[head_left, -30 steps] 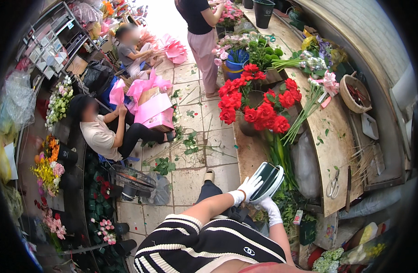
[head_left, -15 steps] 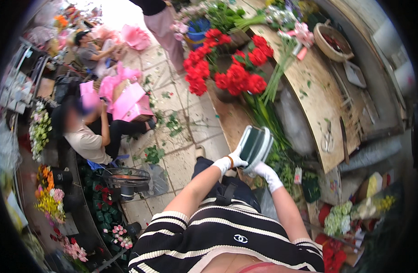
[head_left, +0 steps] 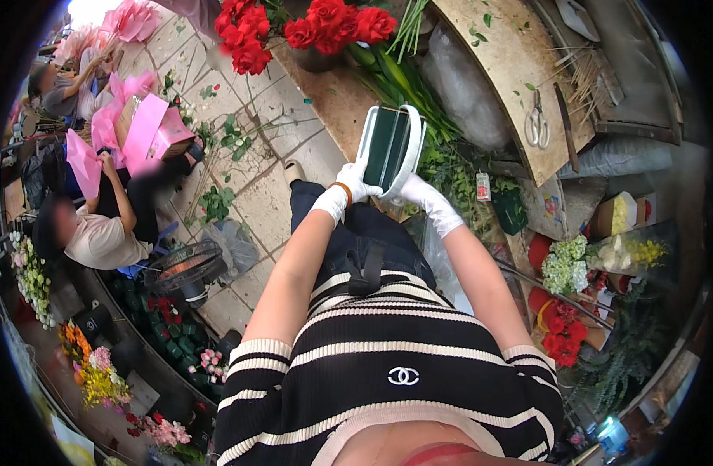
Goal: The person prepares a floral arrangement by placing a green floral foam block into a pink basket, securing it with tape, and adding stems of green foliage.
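A dark green rectangular block in a white rim (head_left: 390, 147) is held upright in front of the body, near the edge of the wooden worktop (head_left: 492, 74). The left hand (head_left: 356, 182), in a white glove with an orange band at the wrist, is closed around its lower left edge; the right hand (head_left: 420, 194), also gloved in white, is clasped against its lower right side. Red roses (head_left: 294, 27) with long green stems (head_left: 395, 74) are laid on the far part of the worktop, just beyond the block. Scissors (head_left: 536, 126) are seen to the right on the worktop. On the left, a seated person (head_left: 100, 233) is occupied with pink wrapping paper (head_left: 131, 128), and a floor fan (head_left: 187, 268) is placed near them on the tiled floor (head_left: 271, 202).
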Available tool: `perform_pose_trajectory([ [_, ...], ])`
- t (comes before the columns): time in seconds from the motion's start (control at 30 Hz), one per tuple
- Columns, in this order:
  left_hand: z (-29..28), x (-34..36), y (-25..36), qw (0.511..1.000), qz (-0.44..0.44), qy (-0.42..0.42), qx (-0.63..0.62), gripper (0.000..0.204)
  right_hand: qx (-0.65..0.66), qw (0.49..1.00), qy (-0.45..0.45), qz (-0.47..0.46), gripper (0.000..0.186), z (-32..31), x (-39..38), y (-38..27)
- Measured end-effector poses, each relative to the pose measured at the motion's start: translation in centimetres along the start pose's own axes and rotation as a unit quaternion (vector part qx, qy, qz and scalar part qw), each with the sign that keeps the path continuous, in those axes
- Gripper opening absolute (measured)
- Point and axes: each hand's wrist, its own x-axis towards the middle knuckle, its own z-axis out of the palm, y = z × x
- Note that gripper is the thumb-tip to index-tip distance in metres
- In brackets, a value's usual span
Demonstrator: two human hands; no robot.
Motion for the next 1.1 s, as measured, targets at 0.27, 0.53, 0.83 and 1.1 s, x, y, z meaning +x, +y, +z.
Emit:
perform_pose_trajectory([
  [0.27,-0.7,-1.8,0.6,0.996,-0.028,0.022,0.080,0.115,-0.053,0.998,-0.023,0.025,0.019,-3.4,-2.6,-9.8],
  [0.53,-0.4,-1.3,-0.2,1.000,-0.022,-0.005,0.004,0.115,0.071,0.996,-0.020,0.054,0.014,-16.7,-1.4,-16.7],
  [0.83,-0.5,-1.2,-0.3,1.000,-0.004,-0.014,-0.013,0.113,0.022,0.992,0.109,0.064,0.007,-19.4,10.0,-10.6],
  [1.1,-1.3,-1.1,0.5,0.999,-0.017,-0.029,-0.017,0.114,0.029,0.985,0.104,0.134,0.012,-20.0,16.0,-5.9],
])
